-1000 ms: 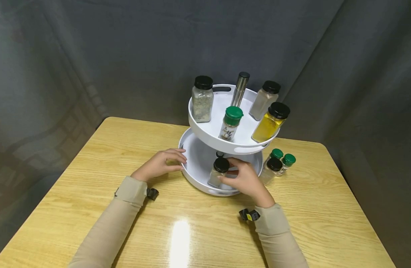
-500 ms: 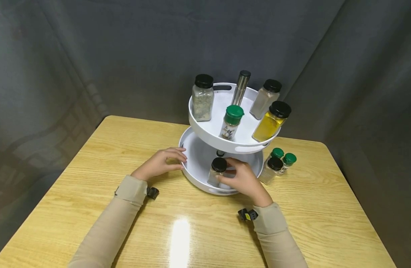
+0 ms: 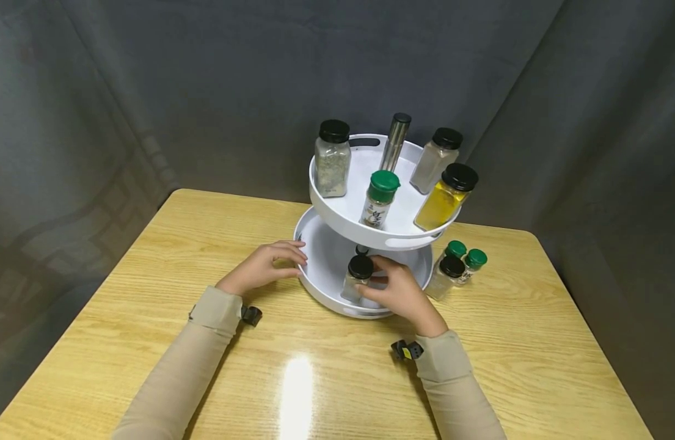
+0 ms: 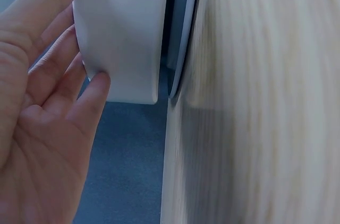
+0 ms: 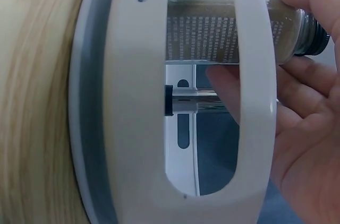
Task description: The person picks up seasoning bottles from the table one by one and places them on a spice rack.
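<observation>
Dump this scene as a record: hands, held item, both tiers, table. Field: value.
left hand: fingertips at the white lower tray's rim
right hand: grips the black-lidded spice jar
black-lidded spice jar: inside lower tray, lid up; floor contact unclear
white upper tray: jar of green-grey flakes, single green-capped shaker, jar of yellow contents, jar of greyish contents
metal post: black-topped, rises above upper tray
wooden table, right of lower tray: two green-capped shakers, second black-lidded jar
</observation>
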{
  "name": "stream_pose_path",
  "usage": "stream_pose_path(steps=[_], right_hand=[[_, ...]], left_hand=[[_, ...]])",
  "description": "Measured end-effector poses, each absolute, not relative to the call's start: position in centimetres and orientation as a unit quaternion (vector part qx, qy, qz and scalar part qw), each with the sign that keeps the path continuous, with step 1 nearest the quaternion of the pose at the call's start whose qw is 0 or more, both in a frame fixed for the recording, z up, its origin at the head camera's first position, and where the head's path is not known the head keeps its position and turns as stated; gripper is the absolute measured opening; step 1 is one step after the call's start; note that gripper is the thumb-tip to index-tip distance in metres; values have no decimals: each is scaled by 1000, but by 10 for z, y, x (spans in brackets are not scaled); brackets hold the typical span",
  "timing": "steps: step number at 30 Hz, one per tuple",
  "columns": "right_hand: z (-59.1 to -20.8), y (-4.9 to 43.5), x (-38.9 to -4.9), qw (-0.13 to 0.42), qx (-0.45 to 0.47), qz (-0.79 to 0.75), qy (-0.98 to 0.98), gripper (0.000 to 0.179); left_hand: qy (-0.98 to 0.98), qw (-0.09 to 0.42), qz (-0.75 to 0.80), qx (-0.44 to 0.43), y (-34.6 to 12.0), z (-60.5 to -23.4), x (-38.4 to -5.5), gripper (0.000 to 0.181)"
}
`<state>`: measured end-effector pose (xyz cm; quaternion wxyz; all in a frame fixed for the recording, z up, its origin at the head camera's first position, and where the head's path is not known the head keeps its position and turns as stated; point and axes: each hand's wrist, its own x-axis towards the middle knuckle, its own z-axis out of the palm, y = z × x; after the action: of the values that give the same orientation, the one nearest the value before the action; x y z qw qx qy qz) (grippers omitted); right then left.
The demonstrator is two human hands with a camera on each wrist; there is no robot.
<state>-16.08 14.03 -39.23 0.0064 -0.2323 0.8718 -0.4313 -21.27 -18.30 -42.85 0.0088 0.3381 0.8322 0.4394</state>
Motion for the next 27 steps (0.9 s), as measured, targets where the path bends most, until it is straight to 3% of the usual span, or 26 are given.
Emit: stream_pose_path(steps=[17,27], right_hand=[[-386,148,-161,13,-230,-454,861,55],[-373,166,-161,19,-243,-462,853,43]], left_hand=[[828,7,445,342,-183,-428,-212,21],[827,11,447,341,-183,-428,-212,21]])
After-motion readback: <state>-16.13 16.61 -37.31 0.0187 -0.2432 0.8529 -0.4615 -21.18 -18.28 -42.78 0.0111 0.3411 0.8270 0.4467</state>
